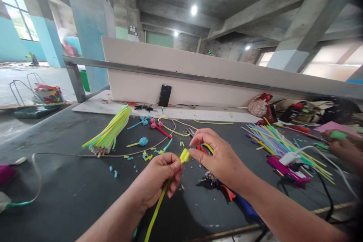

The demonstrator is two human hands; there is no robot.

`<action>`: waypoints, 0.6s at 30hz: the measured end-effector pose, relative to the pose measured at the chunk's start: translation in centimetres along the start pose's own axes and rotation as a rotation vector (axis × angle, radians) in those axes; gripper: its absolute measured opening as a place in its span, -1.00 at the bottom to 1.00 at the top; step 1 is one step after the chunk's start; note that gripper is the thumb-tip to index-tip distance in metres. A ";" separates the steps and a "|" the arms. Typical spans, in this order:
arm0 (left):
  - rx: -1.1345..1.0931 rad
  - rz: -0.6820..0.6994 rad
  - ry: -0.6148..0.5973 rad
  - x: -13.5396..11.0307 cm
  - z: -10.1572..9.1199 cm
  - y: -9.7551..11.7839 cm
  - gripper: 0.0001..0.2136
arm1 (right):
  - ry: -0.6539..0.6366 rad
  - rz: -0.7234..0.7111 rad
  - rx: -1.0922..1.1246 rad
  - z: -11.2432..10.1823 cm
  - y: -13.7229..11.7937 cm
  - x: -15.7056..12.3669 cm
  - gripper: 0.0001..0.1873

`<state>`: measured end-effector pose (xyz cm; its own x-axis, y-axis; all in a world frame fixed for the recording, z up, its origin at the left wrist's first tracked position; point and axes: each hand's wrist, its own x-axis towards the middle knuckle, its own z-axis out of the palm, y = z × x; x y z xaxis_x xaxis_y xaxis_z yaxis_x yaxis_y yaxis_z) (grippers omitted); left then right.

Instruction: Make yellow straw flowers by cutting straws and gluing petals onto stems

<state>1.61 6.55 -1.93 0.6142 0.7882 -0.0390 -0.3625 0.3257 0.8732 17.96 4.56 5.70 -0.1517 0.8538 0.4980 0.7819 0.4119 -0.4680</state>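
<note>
My left hand (161, 176) is closed around a yellow-green foam strip (155, 211) that hangs down toward me. The strip's top end is rolled into a small yellow coil (185, 155). My right hand (215, 155) pinches that coil between thumb and fingers, just right of the left hand. Both hands hover above a dark grey table (70, 185).
A bundle of yellow-green strips (109, 132) lies at the left, a pastel bundle (273, 141) at the right. Finished blue and pink rolled pieces (143, 141), scraps and a cable lie between. A glue gun (286, 168), a phone (165, 95) and another person's hand (343, 145) are nearby.
</note>
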 end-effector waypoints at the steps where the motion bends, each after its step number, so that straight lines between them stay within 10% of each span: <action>1: -0.004 0.010 0.014 0.0 -0.1 0.2 -0.78 | 0.012 0.007 0.029 -0.2 0.1 0.2 -0.95; 8: -0.090 0.223 0.221 -0.3 -2.5 3.1 -0.84 | 0.002 0.232 -0.086 1.4 4.3 3.4 -0.88; 18: -0.136 0.337 0.226 -1.5 -3.7 5.4 -0.89 | -0.526 0.112 -0.124 8.8 4.3 3.2 -0.86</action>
<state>-3.87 9.08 1.07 0.2822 0.9519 0.1192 -0.6154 0.0843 0.7837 15.47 11.84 -1.16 -0.3201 0.9474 0.0028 0.8713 0.2955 -0.3919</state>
